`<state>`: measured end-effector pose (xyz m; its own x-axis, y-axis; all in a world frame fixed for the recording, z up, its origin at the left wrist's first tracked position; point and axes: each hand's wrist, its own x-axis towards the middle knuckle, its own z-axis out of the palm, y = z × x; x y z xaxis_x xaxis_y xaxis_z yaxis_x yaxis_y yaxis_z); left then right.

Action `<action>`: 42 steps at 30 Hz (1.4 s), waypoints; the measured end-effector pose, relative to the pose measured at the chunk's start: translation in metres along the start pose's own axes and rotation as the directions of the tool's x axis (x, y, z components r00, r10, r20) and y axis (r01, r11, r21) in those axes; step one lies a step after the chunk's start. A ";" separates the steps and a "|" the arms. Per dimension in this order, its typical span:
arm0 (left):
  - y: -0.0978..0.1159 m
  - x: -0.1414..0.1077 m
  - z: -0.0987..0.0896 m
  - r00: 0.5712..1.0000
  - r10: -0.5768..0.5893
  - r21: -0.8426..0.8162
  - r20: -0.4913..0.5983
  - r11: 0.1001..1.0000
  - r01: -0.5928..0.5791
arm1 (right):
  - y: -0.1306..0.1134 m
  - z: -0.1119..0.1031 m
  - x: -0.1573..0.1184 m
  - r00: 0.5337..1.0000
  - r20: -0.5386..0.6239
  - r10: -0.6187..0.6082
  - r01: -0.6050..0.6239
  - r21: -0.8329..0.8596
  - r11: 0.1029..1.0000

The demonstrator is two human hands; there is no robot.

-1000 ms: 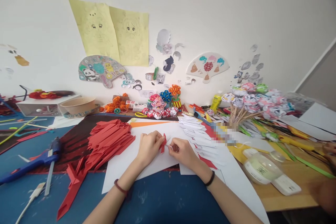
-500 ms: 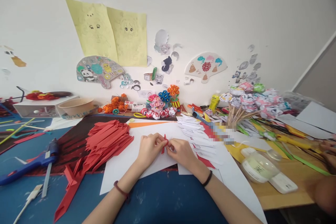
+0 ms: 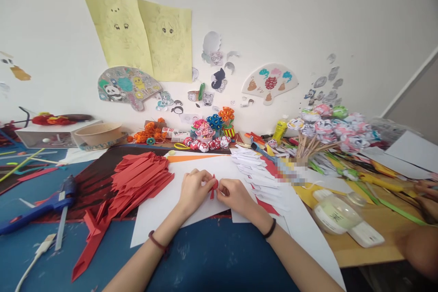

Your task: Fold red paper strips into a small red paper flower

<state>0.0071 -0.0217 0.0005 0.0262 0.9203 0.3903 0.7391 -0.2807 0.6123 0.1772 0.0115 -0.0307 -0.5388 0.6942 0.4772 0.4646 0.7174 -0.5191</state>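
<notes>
Over the white paper sheet (image 3: pixel 150 219), a small red paper piece (image 3: pixel 214 186) is pinched by my left hand (image 3: pixel 195 191) between thumb and fingertips. My right hand (image 3: pixel 237 197) is closed at the right side of that piece; whether its fingertips grip it is too small to tell. A big pile of folded red paper strips (image 3: pixel 140 180) lies left of my hands. White folded strips (image 3: pixel 253 173) are spread in a column to the right.
A blue glue gun (image 3: pixel 65 196) and a white cable (image 3: pixel 43 248) lie at left. Paper flowers on sticks (image 3: pixel 321 127), a clear bottle (image 3: pixel 337 214) and another person's hand (image 3: pixel 427 191) are at right. A beige bowl (image 3: pixel 99 136) stands at back left.
The right fingertips have drawn slightly away from the red piece. The left hand stays at it. The whole view has shifted a little.
</notes>
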 end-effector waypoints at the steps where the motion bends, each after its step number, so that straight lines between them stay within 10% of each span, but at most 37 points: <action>1: -0.001 0.001 0.000 1.000 -0.007 -0.007 -0.003 1.000 0.007 | 0.000 0.000 0.000 1.000 0.003 0.008 -0.008 0.009 1.000; 22: -0.020 0.006 0.014 0.977 -0.194 -0.293 0.094 0.932 0.213 | 0.002 -0.003 0.001 0.997 0.051 0.052 -0.054 0.046 0.997; 29: -0.010 0.004 -0.004 0.997 0.067 -0.098 0.021 0.993 -0.065 | 0.006 -0.004 0.004 0.999 -0.008 0.047 -0.048 -0.036 0.998; 35: -0.005 -0.003 -0.023 0.914 0.381 0.102 0.143 0.912 -0.396 | 0.010 -0.009 0.006 0.991 -0.128 0.036 -0.040 -0.030 0.999; 42: -0.009 -0.004 -0.011 0.877 0.468 0.289 0.110 0.829 -0.479 | 0.009 -0.011 0.006 0.990 -0.137 0.032 -0.037 -0.040 0.998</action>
<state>-0.0071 -0.0253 0.0009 0.4430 0.7054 0.5534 0.7946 -0.5948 0.1220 0.1863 0.0228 -0.0249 -0.4228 0.7179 0.5531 0.5125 0.6927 -0.5074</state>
